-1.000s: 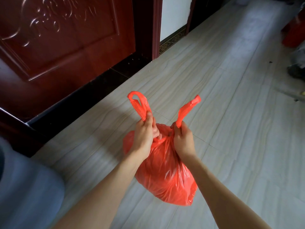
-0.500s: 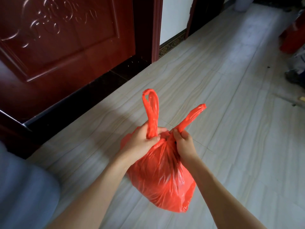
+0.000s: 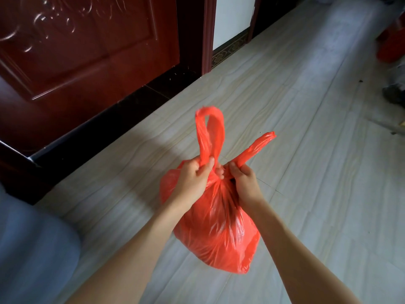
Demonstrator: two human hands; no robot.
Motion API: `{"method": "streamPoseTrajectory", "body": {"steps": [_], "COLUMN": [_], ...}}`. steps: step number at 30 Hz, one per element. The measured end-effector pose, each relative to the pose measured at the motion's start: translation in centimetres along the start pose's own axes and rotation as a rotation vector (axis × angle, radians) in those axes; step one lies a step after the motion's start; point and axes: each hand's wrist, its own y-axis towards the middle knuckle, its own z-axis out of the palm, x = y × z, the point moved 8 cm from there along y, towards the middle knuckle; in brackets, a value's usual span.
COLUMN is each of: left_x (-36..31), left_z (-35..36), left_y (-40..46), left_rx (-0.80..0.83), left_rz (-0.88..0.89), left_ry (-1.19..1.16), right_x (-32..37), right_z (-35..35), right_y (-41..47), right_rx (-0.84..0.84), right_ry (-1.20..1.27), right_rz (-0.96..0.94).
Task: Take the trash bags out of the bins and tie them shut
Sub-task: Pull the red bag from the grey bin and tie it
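The red trash bag point(image 3: 215, 227) is held up clear of the pale tiled floor point(image 3: 317, 172), out of any bin, with its neck gathered between the two hands. The left hand point(image 3: 192, 181) is clenched round the base of the left handle loop point(image 3: 210, 132), which stands upright above the fist; the right hand point(image 3: 244, 183) pinches the base of the right handle point(image 3: 256, 148), which slants up and away to the right. The step in hand is judged to be the tying of the handles, and whether a first crossing has already been made cannot be told, since the knot area is hidden between the knuckles. For a sound knot, each grip is best kept low, close against the gathered neck, so that no slack plastic is left below the crossing. One handle should be passed over and under the other, and both should be drawn outward evenly, not jerked, because thin film of this kind is likely to stretch or tear at the handle roots. The hanging weight of the bag can be used to keep the neck taut while the knot is drawn down. A second crossing is advisable, as a single one in slippery plastic may work loose. A dark red door point(image 3: 87, 51) stands to the left, well apart from the work.
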Motion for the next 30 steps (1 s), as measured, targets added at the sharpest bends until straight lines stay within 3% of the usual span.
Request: {"method": "streamPoseTrajectory", "body": {"steps": [3, 7, 10, 12, 17, 19, 22, 24, 26, 30], "left_x": [0.8, -0.1, -0.4, -0.1, 1.4, 1.3, 0.2, -0.3, 0.0, 1.9], "left_z": [0.3, 1.4, 2.0, 2.0, 3.5, 3.7, 3.4, 2.7, 1.6, -0.2], "left_y": [1.0, 1.5, 1.3, 1.5, 0.6, 0.4, 0.4, 0.8, 1.2, 1.9], "left_rx": [-0.053, -0.015, 0.026, 0.071, 0.394, 0.401, 0.275, 0.23, 0.208, 0.258], "left_rz": [-0.13, -0.031, 0.043, 0.077, -0.028, 0.04, 0.238, 0.213, 0.068, -0.183], "left_ry": [0.057, 0.851, 1.124, 1.183, 0.986, 1.074, 1.127, 0.984, 0.818, 0.398], "right_x": [-0.6, 0.1, 1.9, 2.9, 5.9, 6.5, 6.4, 6.3, 5.5, 3.8], "right_z": [0.4, -0.7, -2.8, -3.4, -3.2, -2.8, -1.7, -1.1, -0.5, 0.1], "right_y": [-0.2, -0.9, -1.6, -1.8, -1.4, -1.2, -0.9, -0.8, -1.0, -1.9], "right_rx": [0.029, -0.101, -0.212, -0.214, -0.137, -0.116, 0.004, 0.122, 0.217, 0.205], "right_ry": [0.06, 0.118, 0.025, -0.013, -0.038, -0.026, 0.047, -0.152, -0.441, -1.022], "right_rz": [-0.007, -0.073, -0.198, -0.242, -0.273, -0.26, -0.187, -0.209, -0.258, -0.442]}}
